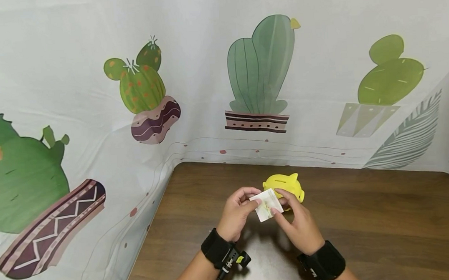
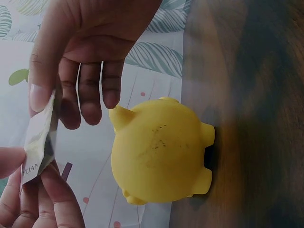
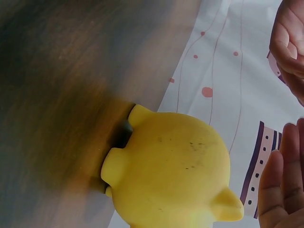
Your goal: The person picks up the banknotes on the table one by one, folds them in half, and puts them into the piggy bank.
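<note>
A small folded banknote (image 1: 266, 205) is held between both hands, just in front of a yellow piggy bank (image 1: 286, 184) standing on the brown wooden table (image 1: 363, 217). My left hand (image 1: 238, 211) pinches the note's left edge with thumb and fingers. My right hand (image 1: 296, 221) pinches its right side. In the left wrist view the banknote (image 2: 40, 142) sits edge-on under the left thumb (image 2: 40, 90), with the piggy bank (image 2: 161, 152) behind it. The right wrist view shows the piggy bank (image 3: 171, 171) close up and the right hand's fingertips (image 3: 282, 190); the note is out of that frame.
A white cloth printed with cacti (image 1: 259, 71) hangs behind the table and drapes down its left side. The table's left edge (image 1: 153, 226) runs close to my left forearm. Bare wood stretches to the right of the piggy bank.
</note>
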`<state>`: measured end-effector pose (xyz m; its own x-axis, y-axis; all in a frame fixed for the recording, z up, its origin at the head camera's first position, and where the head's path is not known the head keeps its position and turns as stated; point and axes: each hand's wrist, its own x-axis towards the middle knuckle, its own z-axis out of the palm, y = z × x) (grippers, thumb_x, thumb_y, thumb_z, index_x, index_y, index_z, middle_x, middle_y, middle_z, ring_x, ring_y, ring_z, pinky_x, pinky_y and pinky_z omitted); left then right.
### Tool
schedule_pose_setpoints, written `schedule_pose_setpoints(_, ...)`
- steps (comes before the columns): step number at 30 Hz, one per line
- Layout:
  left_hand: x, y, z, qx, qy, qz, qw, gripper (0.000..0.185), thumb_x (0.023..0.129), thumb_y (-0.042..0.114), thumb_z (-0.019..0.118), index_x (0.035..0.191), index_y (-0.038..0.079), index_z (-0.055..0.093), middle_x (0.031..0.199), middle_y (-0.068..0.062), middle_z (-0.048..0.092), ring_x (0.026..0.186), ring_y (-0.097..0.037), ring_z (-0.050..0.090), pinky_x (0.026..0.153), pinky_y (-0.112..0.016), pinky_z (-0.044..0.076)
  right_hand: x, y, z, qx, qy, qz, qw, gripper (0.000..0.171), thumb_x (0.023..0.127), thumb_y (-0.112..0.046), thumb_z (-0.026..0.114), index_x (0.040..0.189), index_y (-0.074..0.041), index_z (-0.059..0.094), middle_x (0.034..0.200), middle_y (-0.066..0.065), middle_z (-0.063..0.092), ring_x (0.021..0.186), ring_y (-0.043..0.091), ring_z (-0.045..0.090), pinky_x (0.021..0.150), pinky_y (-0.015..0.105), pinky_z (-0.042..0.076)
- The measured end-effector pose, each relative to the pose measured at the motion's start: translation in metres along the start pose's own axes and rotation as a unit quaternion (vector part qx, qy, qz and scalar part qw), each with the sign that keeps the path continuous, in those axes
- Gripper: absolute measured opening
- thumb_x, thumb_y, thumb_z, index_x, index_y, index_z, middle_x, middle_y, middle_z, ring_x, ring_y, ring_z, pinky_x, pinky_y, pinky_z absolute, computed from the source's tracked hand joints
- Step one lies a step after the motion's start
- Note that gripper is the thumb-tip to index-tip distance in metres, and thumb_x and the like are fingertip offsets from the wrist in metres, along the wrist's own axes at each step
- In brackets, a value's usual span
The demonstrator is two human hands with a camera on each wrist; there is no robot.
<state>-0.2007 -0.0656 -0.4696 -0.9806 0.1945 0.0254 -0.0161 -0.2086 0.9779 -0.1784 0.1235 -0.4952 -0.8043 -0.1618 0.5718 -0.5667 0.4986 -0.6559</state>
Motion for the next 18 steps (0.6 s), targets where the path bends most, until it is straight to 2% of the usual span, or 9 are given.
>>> schedule_pose_setpoints(4, 0.0, 0.0006, -0.0001, 0.001, 0.008, 0.002, 1.0, 0.028, 0.092, 0.001, 0.066, 0.118, -0.009, 0.062, 0.101, -0.003, 0.064, 0.089, -0.011, 0.061, 0.077, -0.024, 0.053, 0.0005, -0.0019, -0.0039, 0.029, -0.013, -0.009, 0.999, 0.05, 0.096, 0.002, 0.061, 0.143, -0.013, 0.053, 0.117, 0.001, 0.062, 0.104, 0.008, 0.058, 0.085, 0.018, 0.049)
schedule_pose_setpoints(8, 0.0009, 0.0007, 0.0, 0.003, 0.02, 0.001, 0.9998, 0.028, 0.091, 0.0, 0.066, 0.117, -0.009, 0.062, 0.099, -0.002, 0.065, 0.088, -0.012, 0.06, 0.076, -0.025, 0.052, 0.0003, -0.002, -0.0057, 0.056, -0.011, -0.042, 0.997, 0.051, 0.091, 0.015, 0.053, 0.134, -0.011, 0.062, 0.13, 0.009, 0.056, 0.117, 0.014, 0.053, 0.092, 0.015, 0.043)
schedule_pose_setpoints(12, 0.0011, 0.0009, -0.0006, 0.005, 0.026, -0.005, 0.9996, 0.027, 0.091, 0.001, 0.065, 0.116, -0.008, 0.063, 0.098, -0.001, 0.064, 0.088, -0.012, 0.06, 0.075, -0.025, 0.051, 0.0004, 0.0, -0.0041, 0.05, -0.008, -0.069, 0.996, 0.058, 0.078, 0.018, 0.056, 0.125, -0.012, 0.068, 0.134, 0.012, 0.054, 0.125, 0.016, 0.051, 0.096, 0.012, 0.041)
schedule_pose_setpoints(18, 0.0011, 0.0008, -0.0014, 0.007, 0.023, -0.011, 0.9996, 0.026, 0.092, 0.003, 0.065, 0.116, -0.006, 0.064, 0.097, 0.001, 0.064, 0.086, -0.012, 0.059, 0.074, -0.025, 0.049, 0.0002, 0.0024, -0.0021, 0.035, -0.004, -0.079, 0.996, 0.048, 0.079, 0.015, 0.067, 0.118, -0.013, 0.07, 0.132, 0.014, 0.055, 0.124, 0.019, 0.052, 0.102, 0.009, 0.039)
